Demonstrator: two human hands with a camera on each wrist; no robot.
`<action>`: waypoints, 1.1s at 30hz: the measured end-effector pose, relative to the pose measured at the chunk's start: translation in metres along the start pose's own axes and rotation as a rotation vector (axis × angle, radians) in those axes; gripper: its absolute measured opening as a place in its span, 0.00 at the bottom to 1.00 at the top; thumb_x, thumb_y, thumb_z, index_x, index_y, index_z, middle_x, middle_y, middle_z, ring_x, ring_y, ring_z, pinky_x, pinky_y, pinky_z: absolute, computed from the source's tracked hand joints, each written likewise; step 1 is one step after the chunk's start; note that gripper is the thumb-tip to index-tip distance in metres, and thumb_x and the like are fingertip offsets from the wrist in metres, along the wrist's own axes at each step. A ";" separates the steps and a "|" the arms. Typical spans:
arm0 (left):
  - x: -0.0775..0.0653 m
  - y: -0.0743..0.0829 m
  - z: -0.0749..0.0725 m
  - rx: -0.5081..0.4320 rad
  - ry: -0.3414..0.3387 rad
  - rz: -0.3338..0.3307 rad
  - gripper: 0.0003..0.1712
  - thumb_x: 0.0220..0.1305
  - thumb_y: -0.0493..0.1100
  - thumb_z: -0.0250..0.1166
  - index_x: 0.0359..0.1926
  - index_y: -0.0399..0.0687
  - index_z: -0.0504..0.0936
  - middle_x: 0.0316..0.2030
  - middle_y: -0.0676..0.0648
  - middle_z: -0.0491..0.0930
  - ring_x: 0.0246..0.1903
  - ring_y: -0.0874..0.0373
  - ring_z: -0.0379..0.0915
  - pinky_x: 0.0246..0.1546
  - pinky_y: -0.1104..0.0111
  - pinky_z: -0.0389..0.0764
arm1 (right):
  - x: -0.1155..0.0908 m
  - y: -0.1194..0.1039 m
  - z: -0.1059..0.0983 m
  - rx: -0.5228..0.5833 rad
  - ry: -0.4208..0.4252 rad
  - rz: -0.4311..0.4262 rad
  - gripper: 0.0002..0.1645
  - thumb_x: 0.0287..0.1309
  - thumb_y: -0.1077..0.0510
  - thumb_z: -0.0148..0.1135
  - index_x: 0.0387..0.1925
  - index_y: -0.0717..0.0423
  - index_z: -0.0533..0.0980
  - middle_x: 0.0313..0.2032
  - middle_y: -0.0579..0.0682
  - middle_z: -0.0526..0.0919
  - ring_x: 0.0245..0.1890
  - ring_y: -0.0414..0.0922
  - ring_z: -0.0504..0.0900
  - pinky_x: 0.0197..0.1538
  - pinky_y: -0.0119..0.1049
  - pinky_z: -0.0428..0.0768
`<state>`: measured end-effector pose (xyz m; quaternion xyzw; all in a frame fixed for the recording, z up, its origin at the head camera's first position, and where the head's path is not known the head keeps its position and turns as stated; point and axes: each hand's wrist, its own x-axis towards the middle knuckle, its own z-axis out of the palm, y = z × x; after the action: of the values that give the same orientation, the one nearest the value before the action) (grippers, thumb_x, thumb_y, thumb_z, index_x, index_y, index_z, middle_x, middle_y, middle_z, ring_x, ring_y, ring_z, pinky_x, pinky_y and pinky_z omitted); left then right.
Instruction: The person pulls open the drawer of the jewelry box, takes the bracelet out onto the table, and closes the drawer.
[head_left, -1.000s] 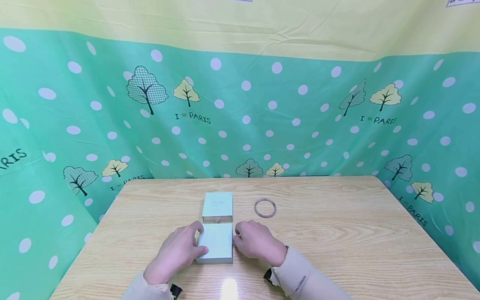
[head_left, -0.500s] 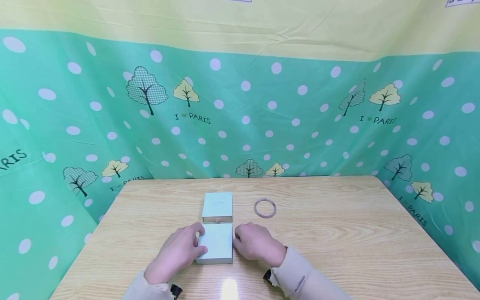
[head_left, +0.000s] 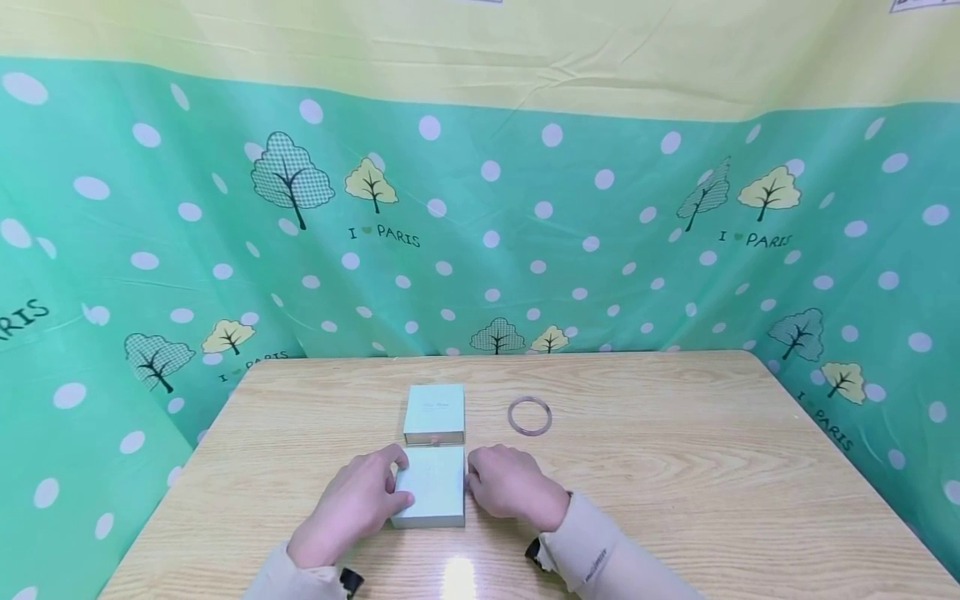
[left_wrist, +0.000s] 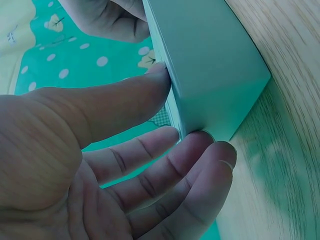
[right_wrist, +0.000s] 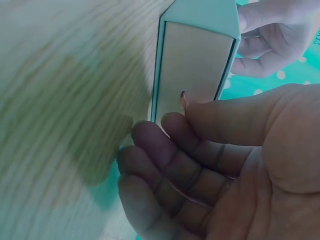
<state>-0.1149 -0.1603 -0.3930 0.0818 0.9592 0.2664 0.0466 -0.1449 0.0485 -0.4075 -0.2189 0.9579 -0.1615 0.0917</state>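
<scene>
A pale blue drawer box [head_left: 431,485] lies on the table between my two hands. My left hand [head_left: 358,498] grips its left side, with the thumb [left_wrist: 125,102] at the top edge and the fingertips against the side wall. At the opposite end, my right hand [head_left: 512,483] pinches a small pinkish ribbon tab [right_wrist: 183,98] between thumb and index finger. This tab comes out of the white drawer front [right_wrist: 195,65], which sits flush inside the blue sleeve. The other right fingers curl beneath, close to the tabletop.
Right behind the held box stands a second pale blue box [head_left: 437,410], its own drawer front and tab facing me. To its right a greyish-purple bangle [head_left: 530,432] lies flat on the wooden table [head_left: 660,467]. A green patterned curtain [head_left: 480,225] hangs beyond the table.
</scene>
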 end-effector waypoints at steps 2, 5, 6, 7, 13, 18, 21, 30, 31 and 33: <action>0.000 0.000 0.000 -0.002 -0.003 0.000 0.20 0.48 0.42 0.74 0.43 0.45 0.78 0.20 0.55 0.72 0.18 0.60 0.66 0.20 0.67 0.67 | 0.000 0.000 0.001 -0.005 -0.002 0.002 0.18 0.65 0.53 0.56 0.18 0.47 0.69 0.16 0.42 0.68 0.16 0.38 0.67 0.19 0.33 0.67; 0.000 0.000 0.000 -0.008 -0.008 0.000 0.20 0.49 0.41 0.74 0.43 0.45 0.78 0.20 0.54 0.72 0.18 0.60 0.66 0.20 0.67 0.67 | 0.001 0.000 0.001 -0.005 -0.002 0.006 0.18 0.65 0.53 0.56 0.18 0.47 0.69 0.16 0.42 0.68 0.16 0.38 0.67 0.19 0.33 0.68; 0.000 0.000 0.000 -0.009 -0.009 0.001 0.20 0.49 0.41 0.74 0.43 0.45 0.78 0.20 0.54 0.72 0.18 0.60 0.66 0.20 0.67 0.67 | 0.001 0.000 0.001 -0.004 -0.002 0.007 0.17 0.65 0.53 0.55 0.18 0.47 0.70 0.16 0.42 0.69 0.16 0.38 0.68 0.19 0.33 0.68; 0.000 0.000 -0.001 -0.010 -0.009 0.002 0.20 0.49 0.41 0.74 0.44 0.44 0.78 0.20 0.54 0.72 0.18 0.60 0.66 0.20 0.68 0.67 | 0.000 0.000 0.002 -0.004 -0.002 0.009 0.17 0.65 0.53 0.55 0.18 0.47 0.70 0.16 0.42 0.69 0.16 0.38 0.68 0.19 0.33 0.68; 0.000 0.001 0.000 -0.006 -0.016 0.004 0.20 0.50 0.41 0.74 0.44 0.44 0.78 0.20 0.54 0.72 0.18 0.60 0.66 0.20 0.68 0.68 | 0.001 0.000 0.003 -0.010 -0.005 0.026 0.18 0.65 0.54 0.55 0.17 0.48 0.69 0.15 0.43 0.68 0.16 0.39 0.67 0.18 0.34 0.67; 0.001 0.001 0.000 0.014 -0.013 -0.005 0.21 0.49 0.41 0.74 0.44 0.44 0.78 0.20 0.54 0.72 0.18 0.60 0.66 0.21 0.67 0.68 | 0.001 0.000 0.004 -0.014 -0.004 0.027 0.19 0.64 0.54 0.54 0.17 0.48 0.68 0.15 0.43 0.68 0.15 0.39 0.67 0.18 0.34 0.67; 0.001 0.002 -0.001 0.018 -0.016 -0.011 0.21 0.50 0.42 0.74 0.44 0.44 0.78 0.20 0.54 0.72 0.18 0.60 0.66 0.21 0.67 0.68 | 0.001 0.000 0.004 -0.006 -0.005 0.025 0.19 0.64 0.54 0.54 0.17 0.48 0.68 0.15 0.43 0.67 0.15 0.39 0.67 0.18 0.34 0.67; 0.000 0.003 -0.002 0.029 -0.027 -0.025 0.21 0.50 0.42 0.74 0.45 0.43 0.78 0.20 0.54 0.72 0.19 0.60 0.66 0.22 0.67 0.68 | -0.001 0.002 0.004 0.018 -0.004 0.033 0.18 0.64 0.55 0.54 0.17 0.49 0.69 0.15 0.43 0.68 0.15 0.39 0.67 0.18 0.34 0.68; 0.000 0.003 -0.002 0.031 -0.027 -0.025 0.21 0.50 0.42 0.74 0.45 0.44 0.78 0.21 0.54 0.72 0.19 0.60 0.66 0.22 0.67 0.68 | -0.001 0.002 0.004 0.022 -0.001 0.032 0.18 0.64 0.55 0.54 0.17 0.49 0.69 0.15 0.43 0.67 0.15 0.39 0.67 0.18 0.34 0.68; 0.000 0.003 -0.002 0.033 -0.027 -0.026 0.21 0.50 0.43 0.74 0.45 0.44 0.78 0.21 0.54 0.72 0.19 0.60 0.66 0.22 0.67 0.68 | -0.002 0.003 0.004 0.028 0.002 0.032 0.18 0.64 0.56 0.54 0.17 0.49 0.68 0.15 0.43 0.67 0.15 0.39 0.66 0.18 0.34 0.67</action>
<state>-0.1148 -0.1590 -0.3901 0.0735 0.9637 0.2490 0.0617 -0.1436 0.0507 -0.4125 -0.2023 0.9590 -0.1735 0.0963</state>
